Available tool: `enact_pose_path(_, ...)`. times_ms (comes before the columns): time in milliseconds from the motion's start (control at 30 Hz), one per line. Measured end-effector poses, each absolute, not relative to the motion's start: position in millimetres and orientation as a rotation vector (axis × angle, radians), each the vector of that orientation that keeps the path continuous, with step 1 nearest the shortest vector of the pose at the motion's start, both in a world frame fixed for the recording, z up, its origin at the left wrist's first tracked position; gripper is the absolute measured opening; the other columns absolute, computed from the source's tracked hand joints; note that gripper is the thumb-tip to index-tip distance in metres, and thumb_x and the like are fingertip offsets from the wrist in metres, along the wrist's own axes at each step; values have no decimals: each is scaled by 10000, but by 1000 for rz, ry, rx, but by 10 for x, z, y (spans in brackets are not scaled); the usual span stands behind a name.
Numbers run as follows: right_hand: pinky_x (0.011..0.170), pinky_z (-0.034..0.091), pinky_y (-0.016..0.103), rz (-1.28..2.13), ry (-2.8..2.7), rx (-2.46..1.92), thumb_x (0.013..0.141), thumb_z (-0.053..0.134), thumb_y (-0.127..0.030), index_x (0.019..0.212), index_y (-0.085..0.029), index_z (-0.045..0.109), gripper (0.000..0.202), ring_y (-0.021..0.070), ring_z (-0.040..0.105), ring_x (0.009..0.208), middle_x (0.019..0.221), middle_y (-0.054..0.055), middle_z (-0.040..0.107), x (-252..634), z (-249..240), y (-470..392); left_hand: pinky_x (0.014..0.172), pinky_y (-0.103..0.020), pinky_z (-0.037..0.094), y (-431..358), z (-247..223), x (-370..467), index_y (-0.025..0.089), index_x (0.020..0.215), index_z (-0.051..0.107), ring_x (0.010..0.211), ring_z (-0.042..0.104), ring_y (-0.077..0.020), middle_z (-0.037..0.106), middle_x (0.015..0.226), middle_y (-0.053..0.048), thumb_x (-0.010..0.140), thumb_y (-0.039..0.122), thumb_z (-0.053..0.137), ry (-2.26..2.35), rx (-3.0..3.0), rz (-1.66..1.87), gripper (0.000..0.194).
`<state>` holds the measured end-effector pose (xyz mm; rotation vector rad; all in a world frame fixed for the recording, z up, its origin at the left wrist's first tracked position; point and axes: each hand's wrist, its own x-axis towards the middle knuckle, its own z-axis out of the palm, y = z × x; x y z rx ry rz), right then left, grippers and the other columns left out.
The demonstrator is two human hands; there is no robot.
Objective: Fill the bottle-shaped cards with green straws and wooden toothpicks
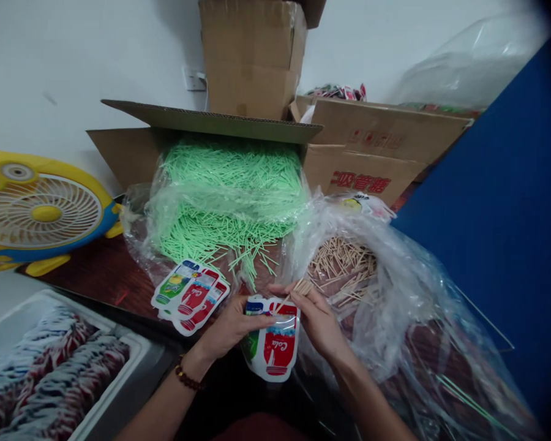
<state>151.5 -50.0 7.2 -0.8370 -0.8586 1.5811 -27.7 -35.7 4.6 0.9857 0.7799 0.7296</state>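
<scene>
My left hand (pixel 232 326), with a beaded bracelet at the wrist, is closed on a printed cola packet (pixel 280 346), its thumb across the upper part. A green-printed section shows at the packet's left side. My right hand (pixel 314 312) pinches a small bundle of wooden sticks (pixel 303 286) at the packet's top right corner. One thin stick slants down from these fingers over the packet. Left of my hands lies a pile of similar packets (pixel 190 297). Loose wooden sticks (pixel 344 263) lie on clear plastic to the right.
An open carton (pixel 123 153) of green sticks (pixel 229 184) stands behind my hands. On the left are a yellow fan (pixel 46 213) and a white bin (pixel 114 392) of packed items. Another carton (pixel 362 174), clear plastic (pixel 386 331) and a blue panel (pixel 496 184) occupy the right.
</scene>
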Motion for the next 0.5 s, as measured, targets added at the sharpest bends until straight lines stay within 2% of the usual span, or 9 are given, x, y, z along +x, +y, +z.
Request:
enact_pose_path(167,697,548,323,1549,-708,-825,846,629,-300,952,-197,564,162,205,689,780,906,58,730,1450,81,-461,747,-260,491,-343,30,-305,147,889,730,779,644,-181,742,846,-31,741,251,747,752,1016,717,182)
enact_pose_path(333,704,566,339,1496,-645,-815,837,642,-343,945,-208,529,207,229,697,837,917,62,731,1347,96,-494,802,-289,487,-367,8,-297,152,969,729,827,640,-200,739,899,-37,754,256,729,754,1072,751,239)
enact_pose_path(500,717,579,381,1489,-552,-824,814,675,-369,969,-234,492,275,265,694,910,980,69,721,1279,132,-519,773,-295,482,-380,36,-322,141,987,734,805,632,-209,724,889,-50,754,287,717,742,1102,733,275)
